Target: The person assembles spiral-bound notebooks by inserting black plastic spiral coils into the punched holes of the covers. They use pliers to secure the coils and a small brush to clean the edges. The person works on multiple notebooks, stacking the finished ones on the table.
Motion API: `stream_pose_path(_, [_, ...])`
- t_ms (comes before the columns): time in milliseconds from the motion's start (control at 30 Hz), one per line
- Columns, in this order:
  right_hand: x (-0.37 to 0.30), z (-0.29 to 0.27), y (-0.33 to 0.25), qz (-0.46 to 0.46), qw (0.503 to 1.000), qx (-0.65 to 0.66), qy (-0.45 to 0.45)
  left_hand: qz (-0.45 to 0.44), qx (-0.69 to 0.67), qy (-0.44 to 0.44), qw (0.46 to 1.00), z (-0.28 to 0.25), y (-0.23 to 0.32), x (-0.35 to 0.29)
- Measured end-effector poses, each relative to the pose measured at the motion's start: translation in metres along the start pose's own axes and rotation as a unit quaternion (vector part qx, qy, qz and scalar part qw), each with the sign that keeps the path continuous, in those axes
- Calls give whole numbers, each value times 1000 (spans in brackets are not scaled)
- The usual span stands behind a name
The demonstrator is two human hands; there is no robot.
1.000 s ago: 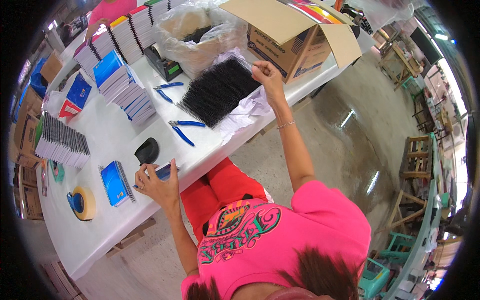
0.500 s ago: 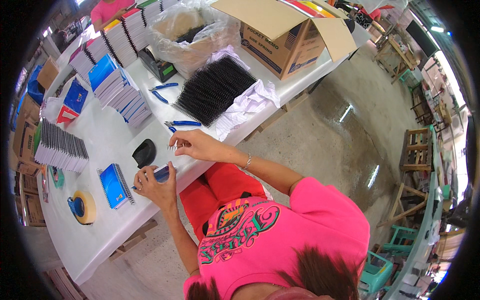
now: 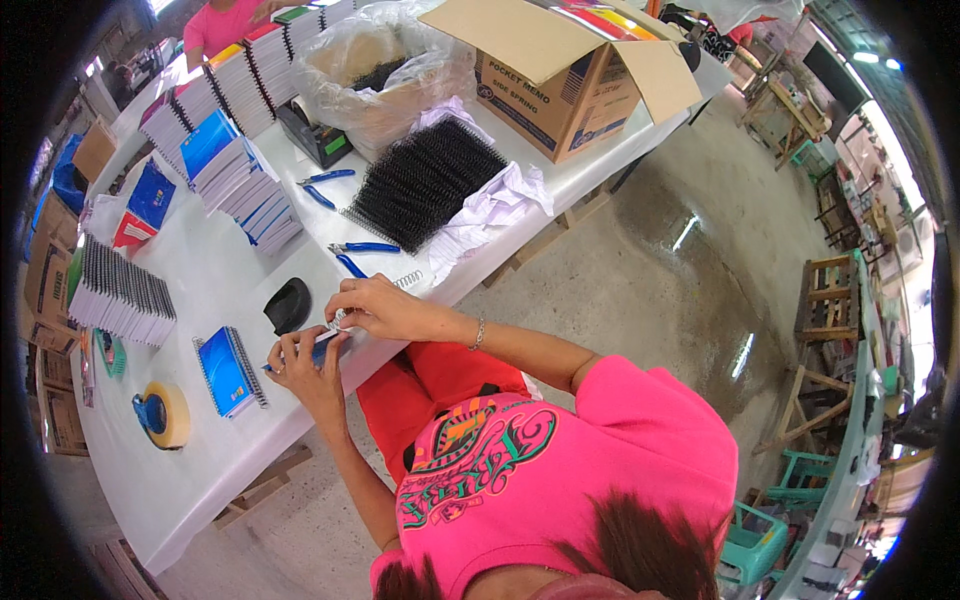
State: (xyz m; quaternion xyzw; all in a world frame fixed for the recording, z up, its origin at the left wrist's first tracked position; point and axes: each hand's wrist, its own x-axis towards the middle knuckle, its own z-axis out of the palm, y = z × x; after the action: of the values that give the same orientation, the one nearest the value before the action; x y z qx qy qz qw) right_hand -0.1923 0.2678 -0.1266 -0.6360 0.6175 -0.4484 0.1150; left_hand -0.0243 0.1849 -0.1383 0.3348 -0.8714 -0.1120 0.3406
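Note:
At the table's near edge, my left hand [image 3: 308, 372] is closed around a small blue notebook [image 3: 322, 350], mostly hidden by my fingers. My right hand [image 3: 385, 308] is pinched at the notebook's upper edge, on a thin wire spiral coil [image 3: 408, 280] whose free end sticks out beyond the knuckles. The two hands nearly touch. Just beyond them lies a black rounded object [image 3: 288, 306]. A blue spiral notebook [image 3: 230, 371] rests to the left. Blue-handled pliers [image 3: 368, 247] lie past my right hand, with a second pair of pliers [image 3: 322, 188] farther off.
A heap of black spiral coils [image 3: 425, 185] lies on crumpled paper [image 3: 500, 210]. Behind are a plastic-lined container [image 3: 385, 100] and an open carton [image 3: 560, 105]. Notebook stacks [image 3: 125, 295] and a tape roll [image 3: 172, 415] occupy the left side. Another person [image 3: 220, 28] is across the table.
My right hand has moved left and down to the notebook, bringing the wire coil against its edge. My left hand still holds the notebook, now more covered by fingers.

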Motion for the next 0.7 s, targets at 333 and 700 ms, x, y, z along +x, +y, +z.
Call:
stream_pose_path(333, [-5, 11, 12, 34, 993, 107, 33, 3, -30, 5, 1000, -1, -7, 3])
stream_pose_path(700, [-7, 6, -5, 58, 990, 120, 41, -37, -27, -8, 999, 0, -3, -1])
